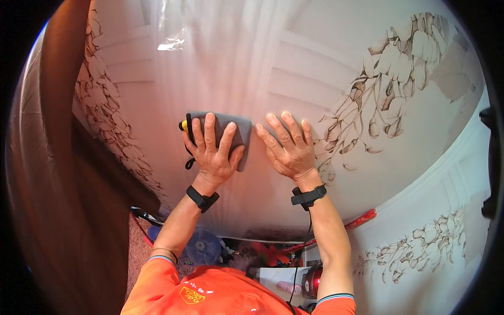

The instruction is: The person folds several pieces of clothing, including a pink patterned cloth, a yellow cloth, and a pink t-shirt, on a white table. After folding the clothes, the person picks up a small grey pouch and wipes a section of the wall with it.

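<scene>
My left hand (215, 155) presses a folded grey cloth (243, 134) against a large glossy pale panel (220, 86), its fingers spread over the cloth. The cloth has black edging and a black loop; a small yellow piece shows at its left edge. To the right, my right hand (290, 151) lies on the panel with fingers apart and nothing in it. Brown line-drawn flowers (390, 86) run down the panel's right side. A similar printed cluster (104, 98) is at the left. Black straps circle both wrists.
A dark brown curtain (59, 177) hangs along the left. Below the panel are a blue round object (202, 246), a red flower-like item (269, 254) and a white surface (271, 273). A red strip (360, 219) runs near the panel's lower edge. A black cable (296, 271) hangs from my right wrist.
</scene>
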### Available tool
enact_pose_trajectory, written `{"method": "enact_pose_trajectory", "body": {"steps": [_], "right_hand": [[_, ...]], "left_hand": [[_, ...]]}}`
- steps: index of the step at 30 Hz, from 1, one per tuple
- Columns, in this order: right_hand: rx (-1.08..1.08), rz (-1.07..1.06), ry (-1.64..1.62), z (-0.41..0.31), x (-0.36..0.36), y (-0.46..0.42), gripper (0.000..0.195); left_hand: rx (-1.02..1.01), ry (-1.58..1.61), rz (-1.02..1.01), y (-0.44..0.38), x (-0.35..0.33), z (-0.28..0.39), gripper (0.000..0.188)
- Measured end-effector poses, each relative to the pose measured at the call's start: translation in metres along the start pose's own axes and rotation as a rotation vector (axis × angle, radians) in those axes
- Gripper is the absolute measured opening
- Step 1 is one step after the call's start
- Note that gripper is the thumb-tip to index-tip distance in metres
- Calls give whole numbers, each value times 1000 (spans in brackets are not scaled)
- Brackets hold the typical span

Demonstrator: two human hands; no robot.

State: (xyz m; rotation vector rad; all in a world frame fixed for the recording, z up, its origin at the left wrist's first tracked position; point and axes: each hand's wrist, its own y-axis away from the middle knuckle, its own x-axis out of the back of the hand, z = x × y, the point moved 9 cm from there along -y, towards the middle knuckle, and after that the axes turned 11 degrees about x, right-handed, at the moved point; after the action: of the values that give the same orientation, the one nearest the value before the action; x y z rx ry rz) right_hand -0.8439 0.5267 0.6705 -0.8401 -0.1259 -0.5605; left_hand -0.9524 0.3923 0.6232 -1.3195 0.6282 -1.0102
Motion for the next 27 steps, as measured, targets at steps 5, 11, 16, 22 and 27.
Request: {"method": "enact_pose_trajectory", "body": {"steps": [5, 11, 16, 22, 27], "right_hand": [[-22, 17, -30, 2, 0, -2, 52], [-14, 0, -36, 3, 0, -4, 54], [-15, 13, -2, 2, -2, 0, 53], [-109, 47, 14, 4, -2, 12, 53], [-98, 37, 38, 1, 0, 7, 49]], "left_hand": [[-17, 35, 19, 10, -4, -3, 58], [36, 15, -40, 38, -17, -17, 62], [35, 38, -1, -1, -8, -4, 59], [32, 20, 3, -2, -8, 0, 54], [-7, 25, -2, 24, -14, -8, 58]]}}
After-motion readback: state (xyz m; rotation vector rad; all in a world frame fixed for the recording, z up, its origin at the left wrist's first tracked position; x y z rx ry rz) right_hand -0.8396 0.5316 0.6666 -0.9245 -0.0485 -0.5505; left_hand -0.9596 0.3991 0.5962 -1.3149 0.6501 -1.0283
